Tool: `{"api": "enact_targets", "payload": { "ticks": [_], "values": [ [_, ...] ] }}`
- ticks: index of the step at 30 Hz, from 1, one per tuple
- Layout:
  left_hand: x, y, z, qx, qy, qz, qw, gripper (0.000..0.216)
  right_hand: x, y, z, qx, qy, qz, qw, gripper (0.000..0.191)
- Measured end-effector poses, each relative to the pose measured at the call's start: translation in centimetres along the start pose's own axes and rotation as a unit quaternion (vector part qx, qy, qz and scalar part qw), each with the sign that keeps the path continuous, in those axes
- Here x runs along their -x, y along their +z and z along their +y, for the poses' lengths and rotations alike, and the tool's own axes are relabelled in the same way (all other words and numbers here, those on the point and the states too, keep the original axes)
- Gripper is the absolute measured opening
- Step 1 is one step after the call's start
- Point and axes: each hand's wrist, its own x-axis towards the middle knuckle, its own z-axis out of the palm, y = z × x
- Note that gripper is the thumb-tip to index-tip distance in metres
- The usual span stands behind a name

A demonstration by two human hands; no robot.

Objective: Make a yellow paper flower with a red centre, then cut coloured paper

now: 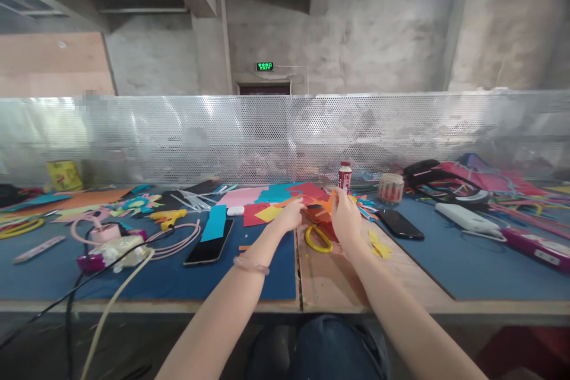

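Note:
Both my hands are over the craft table, close together at the middle. My right hand (pixel 346 217) pinches a piece of orange paper (pixel 327 204) at its fingertips. Beside it, my left hand (pixel 290 215) has its fingers drawn together at the paper's left side; what they hold is hidden. Between my wrists lie scissors with a yellow handle (pixel 319 240), the loops toward me. Yellow paper scraps (pixel 379 245) are right of my right wrist. Behind the hands are sheets of red paper (pixel 255 215), pink paper (pixel 240 197) and blue paper (pixel 272 192).
At the left are a phone (pixel 202 252) under a blue strip (pixel 214 223), a yellow glue gun (pixel 168 217) and a power strip (pixel 120 249) with cords. At the right are another phone (pixel 401 224), a jar (pixel 391 188) and a bottle (pixel 344 176). A perforated metal screen (pixel 378 124) stands behind.

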Motion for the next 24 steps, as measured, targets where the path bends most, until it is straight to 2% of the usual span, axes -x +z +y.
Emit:
{"api": "enact_targets", "payload": {
  "ticks": [3,5,8,12,16,19,24],
  "values": [
    [-0.1,-1.5,-1.3,-0.008,-0.068,0.047,0.997,0.039,0.0,0.1,0.0,0.013,0.004,-0.059,0.998,0.04],
    [0.1,-2.5,-2.2,-0.024,-0.129,0.077,0.988,0.036,0.3,0.6,-0.1,0.02,-0.021,-0.112,0.993,0.039],
    [0.6,-3.1,-3.1,-0.051,-0.2,0.081,0.975,0.029,0.9,1.1,-0.5,0.013,-0.077,-0.168,0.983,0.035],
    [1.0,-2.8,-3.2,-0.086,-0.24,0.041,0.966,0.018,1.7,0.7,-1.2,-0.012,-0.14,-0.203,0.969,0.035],
    [1.2,-2.2,-3.1,-0.114,-0.265,-0.016,0.957,0.028,1.9,-0.2,-1.8,-0.035,-0.187,-0.232,0.954,0.042],
    [1.2,-1.9,-3.2,-0.124,-0.286,-0.078,0.947,0.029,1.8,-0.2,-1.8,-0.021,-0.193,-0.23,0.954,0.051],
    [1.0,-1.6,-3.3,-0.139,-0.303,-0.139,0.932,0.031,1.6,1.1,-1.2,0.027,-0.181,-0.214,0.96,0.036]
  ]
}}
